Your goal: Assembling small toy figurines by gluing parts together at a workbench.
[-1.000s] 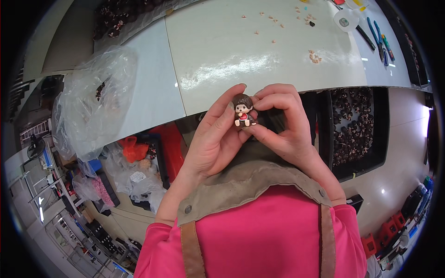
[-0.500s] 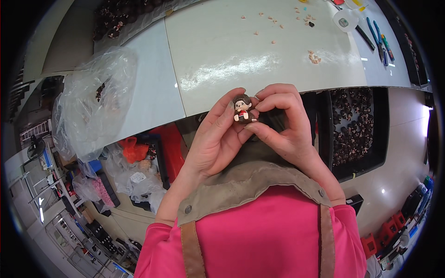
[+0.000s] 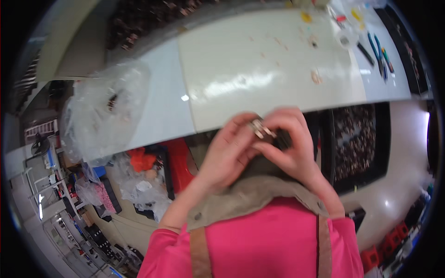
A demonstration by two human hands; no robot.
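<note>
Between both hands, just past the table's near edge, is a small brown monkey-like toy figurine (image 3: 260,129), blurred and partly covered by fingers. My left hand (image 3: 227,150) grips it from the left with thumb and bent fingers. From the other side my right hand (image 3: 292,141) closes its fingertips and thumb round it. Pale parts of the figurine show between the fingers; which side faces up is too smeared to tell.
Ahead lies a pale table (image 3: 232,60) with scattered flesh-coloured bits (image 3: 316,77). Blue-handled pliers (image 3: 377,48) rest at its far right. A clear plastic bag (image 3: 132,85) covers its left end. Right of me stands a black tray (image 3: 383,155) of small brown figurines; a red plastic seat (image 3: 180,160) is left.
The figurine, upright with its front showing before, is now turned and more covered by my fingers. My hands sit slightly lower in the picture, and the whole view has shifted and blurred.
</note>
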